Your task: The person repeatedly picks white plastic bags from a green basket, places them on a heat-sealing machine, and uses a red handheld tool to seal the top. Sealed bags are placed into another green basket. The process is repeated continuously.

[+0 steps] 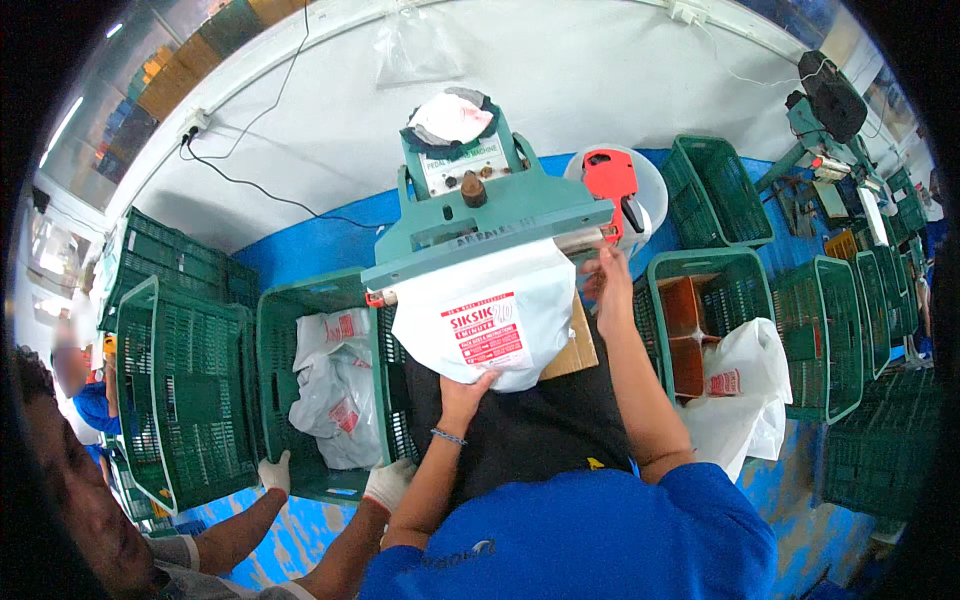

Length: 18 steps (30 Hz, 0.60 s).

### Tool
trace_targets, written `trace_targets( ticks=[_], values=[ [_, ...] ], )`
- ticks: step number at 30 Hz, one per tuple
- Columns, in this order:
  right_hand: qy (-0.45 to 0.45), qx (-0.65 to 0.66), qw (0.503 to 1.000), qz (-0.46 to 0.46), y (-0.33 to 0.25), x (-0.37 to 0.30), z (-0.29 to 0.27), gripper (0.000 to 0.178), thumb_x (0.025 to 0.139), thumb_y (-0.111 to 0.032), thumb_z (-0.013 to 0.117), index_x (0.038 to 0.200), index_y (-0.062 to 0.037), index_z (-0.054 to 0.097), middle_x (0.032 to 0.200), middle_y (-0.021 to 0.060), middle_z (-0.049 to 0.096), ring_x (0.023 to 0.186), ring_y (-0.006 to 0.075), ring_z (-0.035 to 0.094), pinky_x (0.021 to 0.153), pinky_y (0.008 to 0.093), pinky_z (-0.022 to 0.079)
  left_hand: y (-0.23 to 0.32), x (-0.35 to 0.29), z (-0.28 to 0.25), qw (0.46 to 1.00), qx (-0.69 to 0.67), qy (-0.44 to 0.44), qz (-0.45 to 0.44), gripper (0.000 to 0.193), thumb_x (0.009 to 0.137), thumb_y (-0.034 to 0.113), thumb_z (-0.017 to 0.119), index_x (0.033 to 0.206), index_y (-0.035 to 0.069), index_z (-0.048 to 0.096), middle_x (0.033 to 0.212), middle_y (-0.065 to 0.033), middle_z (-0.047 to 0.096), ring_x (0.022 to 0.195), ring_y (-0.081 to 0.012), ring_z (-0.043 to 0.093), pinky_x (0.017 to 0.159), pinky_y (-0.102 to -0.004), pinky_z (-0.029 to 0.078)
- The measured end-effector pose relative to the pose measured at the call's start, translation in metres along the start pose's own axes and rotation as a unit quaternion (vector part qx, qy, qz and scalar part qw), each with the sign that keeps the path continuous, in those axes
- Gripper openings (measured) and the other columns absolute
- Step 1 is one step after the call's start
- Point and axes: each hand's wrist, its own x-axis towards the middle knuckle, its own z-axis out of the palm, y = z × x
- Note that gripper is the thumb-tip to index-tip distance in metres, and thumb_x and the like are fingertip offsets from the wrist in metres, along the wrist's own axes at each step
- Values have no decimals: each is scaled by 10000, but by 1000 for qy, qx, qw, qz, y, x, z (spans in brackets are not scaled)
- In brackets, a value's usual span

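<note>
A white plastic bag [425, 330] with red print hangs from the long jaw of a green bag sealing machine [440, 262], its upper edge at the jaw. My left hand [464, 402] is closed on the bag's lower edge, thumb on top of the print side. By the right end of the jaw, beside the bag's upper right corner, is my right hand [608, 290]. Its fingers are stretched and apart, and I see nothing held in them. Part of a brown cardboard piece [575, 350] shows behind the bag's right side.
At left, a co-worker's gloved hands [390, 485] are on a green crate [275, 400] holding white printed bags [335, 400]. To my right, another crate [705, 262] has a brown carton [685, 325] and white bags [750, 375]. A red handheld tool [610, 175] rests on a white bucket [655, 190].
</note>
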Motion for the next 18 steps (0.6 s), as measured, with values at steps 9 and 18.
trace_targets(
  ticks=[9, 18],
  values=[
    [-150, -18, 989, 12, 18, -40, 9, 127, 879, -143, 626, 946, -35, 627, 888, -9, 632, 807, 56, 528, 747, 216, 406, 42, 29, -63, 965, -142, 221, 7, 527, 999, 426, 287, 1224, 14, 527, 1190, -73, 536, 1103, -161, 472, 914, -318, 377],
    [-144, -26, 989, 9, 12, -43, 16, 126, 890, -139, 611, 957, -33, 622, 866, -21, 612, 769, 52, 515, 707, 206, 405, 55, 118, -102, 983, 93, 106, 115, 242, 895, 170, 488, 982, -40, 571, 741, -22, 531, 710, -134, 481, 648, -292, 389]
  ],
)
